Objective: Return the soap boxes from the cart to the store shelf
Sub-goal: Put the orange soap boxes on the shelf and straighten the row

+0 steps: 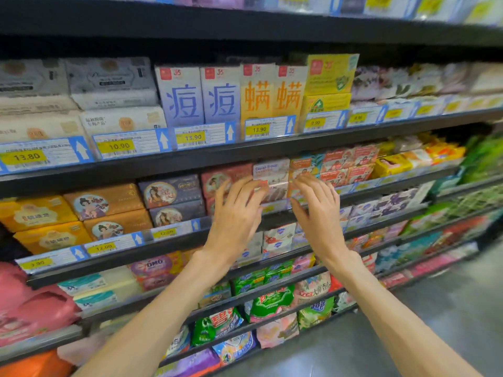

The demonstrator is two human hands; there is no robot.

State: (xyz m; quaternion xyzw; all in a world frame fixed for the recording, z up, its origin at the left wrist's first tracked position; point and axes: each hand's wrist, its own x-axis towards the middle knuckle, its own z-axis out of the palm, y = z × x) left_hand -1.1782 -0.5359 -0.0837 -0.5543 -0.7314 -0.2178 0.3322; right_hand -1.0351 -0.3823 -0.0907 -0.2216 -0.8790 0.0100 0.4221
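Note:
Two pale pink soap boxes [271, 178] marked "Goat Soap" sit stacked on the middle shelf [174, 242], between red boxes and orange-teal boxes. My left hand [236, 213] is spread open at the left side of that stack, fingertips touching its front. On the stack's right side my right hand [317, 210] is spread open too, fingers just off the boxes. Neither hand holds anything. The cart is out of view.
Purple and orange soap boxes [109, 210] fill the same shelf to the left. The shelf above carries tall blue and orange boxes [231, 96] behind price tags. Lower shelves hold bagged soaps [269, 303]. Grey aisle floor [449, 322] lies at the lower right.

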